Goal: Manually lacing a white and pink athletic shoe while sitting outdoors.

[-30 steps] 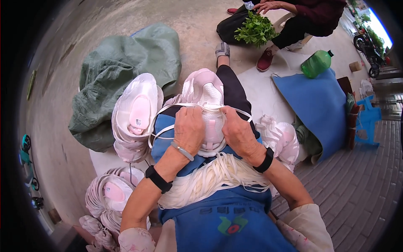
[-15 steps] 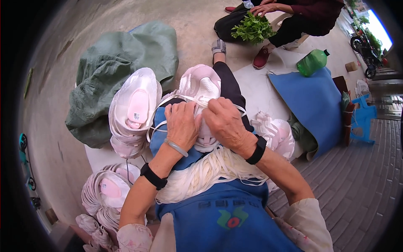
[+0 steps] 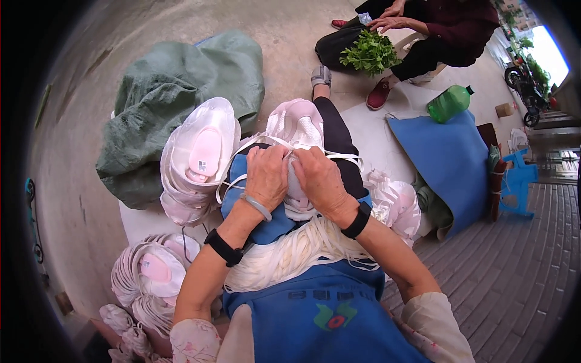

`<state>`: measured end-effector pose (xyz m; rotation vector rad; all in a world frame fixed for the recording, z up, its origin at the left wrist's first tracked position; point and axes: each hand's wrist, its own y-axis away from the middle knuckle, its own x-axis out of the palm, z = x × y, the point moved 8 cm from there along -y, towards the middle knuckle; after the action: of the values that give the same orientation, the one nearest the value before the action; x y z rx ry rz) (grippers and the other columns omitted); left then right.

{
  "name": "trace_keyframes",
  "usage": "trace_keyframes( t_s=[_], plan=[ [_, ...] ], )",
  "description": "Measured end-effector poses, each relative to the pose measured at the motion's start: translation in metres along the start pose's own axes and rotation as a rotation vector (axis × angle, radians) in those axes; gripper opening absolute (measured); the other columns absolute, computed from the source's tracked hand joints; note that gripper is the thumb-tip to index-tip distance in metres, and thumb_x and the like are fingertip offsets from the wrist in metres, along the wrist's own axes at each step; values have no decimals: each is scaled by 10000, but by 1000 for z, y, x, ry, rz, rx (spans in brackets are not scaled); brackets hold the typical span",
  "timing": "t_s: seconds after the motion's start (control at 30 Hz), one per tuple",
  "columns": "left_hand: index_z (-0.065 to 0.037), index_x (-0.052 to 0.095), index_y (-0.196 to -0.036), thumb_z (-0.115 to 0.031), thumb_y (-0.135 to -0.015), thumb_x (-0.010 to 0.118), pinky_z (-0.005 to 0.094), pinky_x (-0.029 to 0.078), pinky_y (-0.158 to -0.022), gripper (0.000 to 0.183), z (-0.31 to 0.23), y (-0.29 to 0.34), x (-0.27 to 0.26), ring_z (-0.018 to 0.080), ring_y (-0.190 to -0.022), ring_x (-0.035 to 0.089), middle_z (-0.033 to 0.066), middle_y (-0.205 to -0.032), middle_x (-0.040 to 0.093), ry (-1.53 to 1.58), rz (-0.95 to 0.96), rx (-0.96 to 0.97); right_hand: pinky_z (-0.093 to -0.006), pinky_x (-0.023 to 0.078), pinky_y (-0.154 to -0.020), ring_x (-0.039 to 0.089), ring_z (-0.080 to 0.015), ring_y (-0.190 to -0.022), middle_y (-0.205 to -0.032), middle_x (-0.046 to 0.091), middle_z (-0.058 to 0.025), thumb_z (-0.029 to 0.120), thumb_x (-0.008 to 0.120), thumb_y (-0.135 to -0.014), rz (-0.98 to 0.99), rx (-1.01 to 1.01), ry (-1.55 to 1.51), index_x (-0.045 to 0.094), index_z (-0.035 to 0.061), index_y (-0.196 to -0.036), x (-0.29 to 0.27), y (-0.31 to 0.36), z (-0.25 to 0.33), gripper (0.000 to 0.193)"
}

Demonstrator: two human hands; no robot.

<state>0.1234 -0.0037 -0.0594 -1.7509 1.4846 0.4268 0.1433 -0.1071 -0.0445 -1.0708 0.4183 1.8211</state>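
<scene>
A pale pink and white shoe upper [image 3: 301, 124] lies across my lap, toe pointing away from me. A white shoelace [image 3: 345, 156] runs over it, with loose ends looping out to both sides. My left hand [image 3: 266, 176] and my right hand [image 3: 325, 184] meet over its lacing area, fingers pinched on the lace. The fingertips and the eyelets beneath them are partly hidden. A thick bundle of white shoelaces [image 3: 281, 261] rests on my blue apron [image 3: 284, 327], just below the shoe upper.
Nested shoe uppers stand in a stack [image 3: 204, 154] at my left, with another pile [image 3: 156, 270] lower left and more uppers [image 3: 397, 206] at right. A green sack [image 3: 181, 91] lies far left. A green bottle [image 3: 449, 104] sits on a blue sheet [image 3: 445, 157]. Ahead, a person holds leafy greens [image 3: 369, 53].
My right hand has moved left and down, closer to my left hand over the shoe upper. The whole view has shifted slightly.
</scene>
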Motion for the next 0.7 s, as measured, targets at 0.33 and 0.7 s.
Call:
trace_keyframes(
  t_s=[0.33, 0.7],
  plan=[
    [-34, 567, -968, -86, -853, 558, 495, 351, -907, 127, 2, 0, -1, 323, -867, 550, 131, -865, 592, 34, 89, -79, -414, 510, -596, 630, -344, -700, -865, 588, -158, 162, 570, -864, 131, 40, 237, 555, 23, -882, 16, -14, -1, 141],
    [27, 585, -1079, -414, -1024, 343, 291, 526, -643, 506, -20, 48, 33, 166, -649, 618, 114, -857, 668, 1161, 668, -1048, -402, 466, -700, 563, -343, -752, -851, 576, -156, 137, 488, -962, 913, -465, -975, 559, -21, -908, -61, 80, 129, 181]
  ],
)
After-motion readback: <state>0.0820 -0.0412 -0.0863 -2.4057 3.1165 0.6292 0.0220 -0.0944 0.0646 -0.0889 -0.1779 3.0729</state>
